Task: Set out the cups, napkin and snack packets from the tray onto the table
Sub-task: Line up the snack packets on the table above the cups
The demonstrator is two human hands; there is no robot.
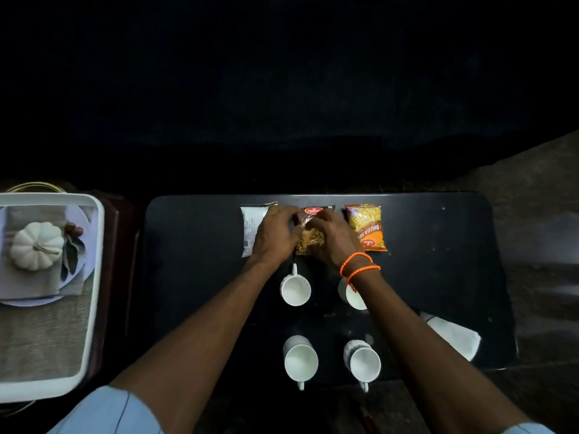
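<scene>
Leftmost, I see the white tray (94, 277) beside the dark desk (194, 277). A white packet (250, 227) lies partly under my left hand (272, 242), whose grip pinches the brown packet (308, 242) together with my right hand (332, 242) (orange bands at that wrist). Just right lies the yellow packet (368, 227). Four white cups (296, 289) stand nearer me, the napkin (454, 335) far right.

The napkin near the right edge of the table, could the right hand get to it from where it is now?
Probably yes. The napkin lies uncovered just outside the right forearm, with nothing on top. The right hand is on the middle snack packet, so it must let go and draw back.
</scene>
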